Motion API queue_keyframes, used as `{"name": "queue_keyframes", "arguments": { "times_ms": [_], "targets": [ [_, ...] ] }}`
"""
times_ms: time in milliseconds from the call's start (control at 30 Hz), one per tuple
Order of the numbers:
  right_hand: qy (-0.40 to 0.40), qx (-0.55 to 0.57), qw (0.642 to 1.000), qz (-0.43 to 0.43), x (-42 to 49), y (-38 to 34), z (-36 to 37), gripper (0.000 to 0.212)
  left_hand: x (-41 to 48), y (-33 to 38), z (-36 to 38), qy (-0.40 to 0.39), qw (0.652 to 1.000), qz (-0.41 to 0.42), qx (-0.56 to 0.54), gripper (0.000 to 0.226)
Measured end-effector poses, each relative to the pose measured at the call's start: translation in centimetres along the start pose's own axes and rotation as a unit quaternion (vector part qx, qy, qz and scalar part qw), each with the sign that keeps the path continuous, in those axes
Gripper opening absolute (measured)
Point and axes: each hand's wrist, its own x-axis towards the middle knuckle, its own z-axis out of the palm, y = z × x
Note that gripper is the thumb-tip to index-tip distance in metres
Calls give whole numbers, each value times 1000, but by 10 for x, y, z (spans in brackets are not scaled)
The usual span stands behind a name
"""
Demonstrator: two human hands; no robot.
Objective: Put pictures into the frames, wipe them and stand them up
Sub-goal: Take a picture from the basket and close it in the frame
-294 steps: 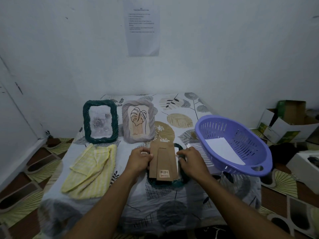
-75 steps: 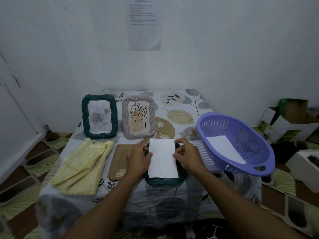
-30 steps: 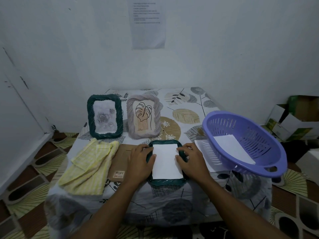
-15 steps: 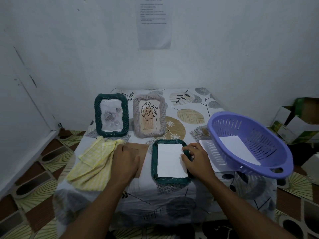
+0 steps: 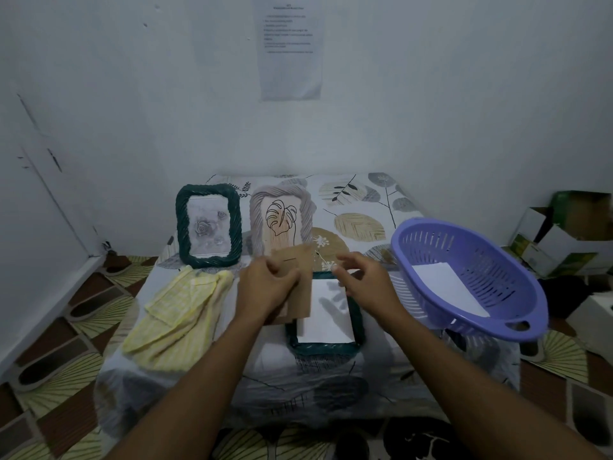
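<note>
The left hand (image 5: 265, 287) is raised just above the table, its fingers and thumb curled round the left edge of a brown cardboard backing board (image 5: 303, 293), which it holds tilted in the air. The right hand (image 5: 365, 283) hovers beside it, holding nothing, with fingers loosely spread and slightly bent and the fingertips near the board's right edge.

Below both hands a dark green twisted-rope frame (image 5: 323, 347) lies face down near the front edge of the table (image 5: 360, 225), which is covered by a cloth printed with leaves. A blank white picture back (image 5: 326, 317) sits inside the frame's opening, and the board overlaps its upper left corner in this view.

Two finished frames stand upright at the back of the table, side by side. The left one, a green standing frame (image 5: 208, 225), shows grey roses. The right one, a pale grey-pink frame (image 5: 282, 224), shows a line drawing of a leaf.

A crumpled yellow cloth (image 5: 179, 313) lies on the left of the table. A purple slotted basket (image 5: 497, 267) rests tilted on the right edge, with a white sheet (image 5: 447, 287) inside it.

A printed notice (image 5: 288, 48) hangs on the wall behind; its text is too small to read. Open cardboard boxes (image 5: 564, 237) sit on the floor at far right
</note>
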Motion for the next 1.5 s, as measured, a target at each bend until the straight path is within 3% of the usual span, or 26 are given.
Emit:
{"name": "queue_keyframes", "arguments": {
  "times_ms": [133, 233, 367, 733, 1233, 1500],
  "targets": [
    [-23, 103, 991, 77, 3, -9, -6, 41, -9, 16, 24, -66, 996, 22, -46, 45],
    [-23, 76, 991, 107, 2, 1, -16, 48, -12, 9, 25, -85, 994, 31, -66, 27],
    [-56, 34, 991, 120, -1, 13, -19, 56, -14, -4, 24, -99, 993, 23, -66, 30],
    [-56, -83, 993, 69, 3, 28, -6, 58, -11, -19, 29, -87, 992, 85, -4, 34],
    [-115, -225, 968, 7, 0, 33, -5, 59, -17, -35, 31, -111, 982, 144, 60, 31],
    [-144, -341, 927, -68, -4, 40, -6, 35, -24, -40, 39, -74, 958, 212, 180, 23]
  ]
}}
